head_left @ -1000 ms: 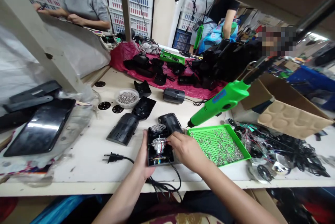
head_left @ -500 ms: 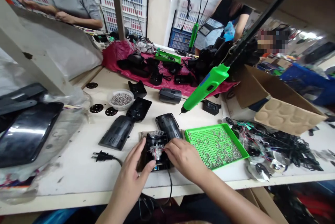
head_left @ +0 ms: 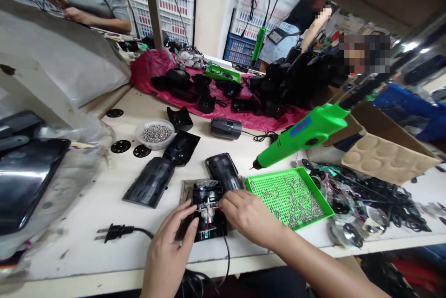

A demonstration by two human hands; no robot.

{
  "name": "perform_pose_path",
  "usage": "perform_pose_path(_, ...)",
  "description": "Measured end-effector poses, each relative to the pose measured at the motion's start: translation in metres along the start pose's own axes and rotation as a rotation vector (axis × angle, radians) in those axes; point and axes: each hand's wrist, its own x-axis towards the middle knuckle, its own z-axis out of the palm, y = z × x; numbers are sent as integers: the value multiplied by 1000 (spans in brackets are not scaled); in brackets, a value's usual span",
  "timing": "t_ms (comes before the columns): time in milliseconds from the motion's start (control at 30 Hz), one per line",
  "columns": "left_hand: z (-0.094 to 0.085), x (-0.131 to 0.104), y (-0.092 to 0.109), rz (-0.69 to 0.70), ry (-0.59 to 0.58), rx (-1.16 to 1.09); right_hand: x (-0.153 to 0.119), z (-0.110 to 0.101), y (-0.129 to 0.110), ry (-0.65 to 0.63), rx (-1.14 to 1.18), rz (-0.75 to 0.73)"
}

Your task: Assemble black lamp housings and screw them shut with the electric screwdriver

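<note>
An opened black housing (head_left: pixel 209 233) lies in front of me, with a white motor-like part (head_left: pixel 208 214), thin wires and a small circuit board inside. My left hand (head_left: pixel 174 242) is at its left side, thumb and fingers spread, the fingertips against the edge. Over the right side, my right hand (head_left: pixel 244 212) has its fingers pinched together on a thin red wire (head_left: pixel 215 208); the fingertips are partly hidden. A black cable with a two-pin plug (head_left: pixel 114 233) lies left of my left hand. Just behind the housing rests a black ribbed shell (head_left: pixel 225 172).
A green tray (head_left: pixel 248 185) of screws stands at right, below a hanging green electric screwdriver (head_left: pixel 303 135). Left are another black shell (head_left: pixel 149 182) and a bowl of small metal parts (head_left: pixel 155 133). Wired parts (head_left: pixel 362 196) and a cardboard box (head_left: pixel 386 154) lie right. Co-workers are beyond.
My left hand's thumb has drawn back left from over the motor-like part. My right hand stays pinched at the wire. The view has shifted, and the hanging screwdriver appears farther right and lower.
</note>
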Motion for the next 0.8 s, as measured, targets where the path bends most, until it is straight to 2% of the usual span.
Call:
perform_pose_path(200,-1,6,-5,47,0,81,2,2,3,-15,-23,-53)
perform_pose_path(400,-5,5,-16,322,-45,346,-1,7,6,35,54,-28)
perform_pose_path(567,-2,-1,-23,601,-55,679,-2,4,2,18,95,42)
perform_pose_path(667,3,0,-25,646,-33,795,2,1,-1,17,59,91)
perform_pose_path(800,8,1,-25,652,-40,825,6,-4,-5,28,-9,127)
